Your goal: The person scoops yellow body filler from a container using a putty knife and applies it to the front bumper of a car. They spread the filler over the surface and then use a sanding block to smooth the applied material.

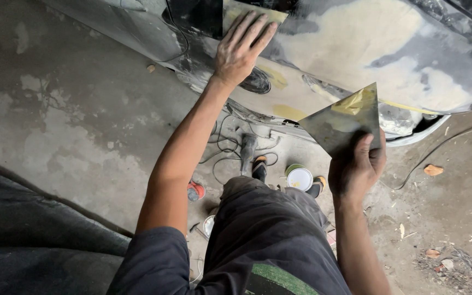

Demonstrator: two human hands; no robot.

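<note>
My left hand (241,49) lies flat with spread fingers on a thin metal spreader sheet (235,11), pressing it against a dark car body panel (356,49) patched with pale filler. My right hand (356,169) grips a second flat metal sheet (342,123) by its lower corner. Yellow putty (356,102) is smeared near that sheet's top edge. This sheet is held just below the panel, apart from it.
Stained concrete floor (72,125) stretches to the left. A round white-lidded tin (299,178), tangled cables (225,147) and a red item (195,190) lie by my feet. A dark surface (23,240) fills the lower left. Debris (443,262) lies at the lower right.
</note>
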